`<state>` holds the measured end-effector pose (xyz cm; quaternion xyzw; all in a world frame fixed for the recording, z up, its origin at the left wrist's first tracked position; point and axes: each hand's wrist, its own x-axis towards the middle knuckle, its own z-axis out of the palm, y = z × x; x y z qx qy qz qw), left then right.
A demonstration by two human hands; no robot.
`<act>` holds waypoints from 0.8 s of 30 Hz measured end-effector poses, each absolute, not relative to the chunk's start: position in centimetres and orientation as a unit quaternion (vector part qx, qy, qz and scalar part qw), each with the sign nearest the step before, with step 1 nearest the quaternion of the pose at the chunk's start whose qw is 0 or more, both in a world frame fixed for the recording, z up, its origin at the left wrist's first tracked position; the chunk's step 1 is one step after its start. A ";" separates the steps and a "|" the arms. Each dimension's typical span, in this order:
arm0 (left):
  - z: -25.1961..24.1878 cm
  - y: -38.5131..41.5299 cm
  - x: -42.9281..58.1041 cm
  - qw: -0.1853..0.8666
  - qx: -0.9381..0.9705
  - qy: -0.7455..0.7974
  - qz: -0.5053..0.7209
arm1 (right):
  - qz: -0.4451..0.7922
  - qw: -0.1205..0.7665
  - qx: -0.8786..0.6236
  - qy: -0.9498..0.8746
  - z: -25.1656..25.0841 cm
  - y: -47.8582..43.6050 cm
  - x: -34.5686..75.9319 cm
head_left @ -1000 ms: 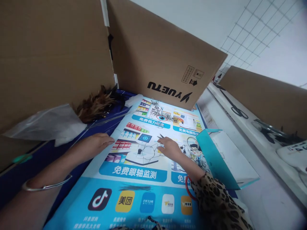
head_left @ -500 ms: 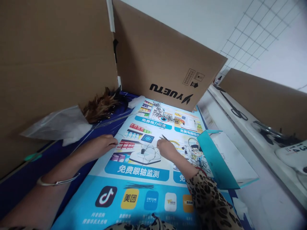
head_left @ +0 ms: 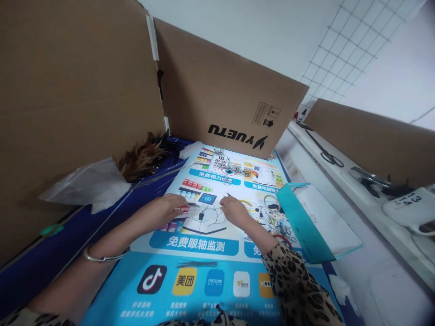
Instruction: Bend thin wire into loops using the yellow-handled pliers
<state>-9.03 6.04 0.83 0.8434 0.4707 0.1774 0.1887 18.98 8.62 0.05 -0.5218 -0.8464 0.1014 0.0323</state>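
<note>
A thin wire loop (head_left: pixel 213 216) lies between my two hands, over the printed poster (head_left: pixel 200 206). My right hand (head_left: pixel 235 211) is closed in a pinch at the upper right of this wire; what sits in its fingertips is too small to make out. A dark pointed tip shows just above those fingers. At the left, my left hand (head_left: pixel 167 209) is held low over the poster, its fingers bent together toward the wire; anything in them is too fine to see. A bundle of dark wire pieces (head_left: pixel 197 264) lies nearer to me.
Tangled wire pieces (head_left: pixel 282 226) lie right of my right hand, beside an open teal box (head_left: pixel 306 224). Brown feathers (head_left: pixel 144 158) and a plastic bag (head_left: pixel 90 183) are at the left. Cardboard panels (head_left: pixel 224 86) stand behind. Scissors (head_left: pixel 331 158) rest on the white ledge.
My left hand has moved right, from the poster's left edge toward the wire loop. My right hand remains pinched near the same spot. The view has shifted slightly.
</note>
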 end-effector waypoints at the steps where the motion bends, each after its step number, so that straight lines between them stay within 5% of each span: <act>1: 1.0 6.2 -8.4 0.189 0.860 0.446 0.163 | 0.105 0.044 -0.517 -0.849 0.2 8.3 19.2; 10: -0.9 8.3 -4.0 0.219 0.908 0.348 0.074 | 0.125 0.077 -0.491 -0.859 0.0 5.8 20.0; 24: -1.5 8.4 -4.4 0.199 0.897 0.382 0.098 | 0.104 0.086 -0.501 -0.855 0.0 5.8 19.7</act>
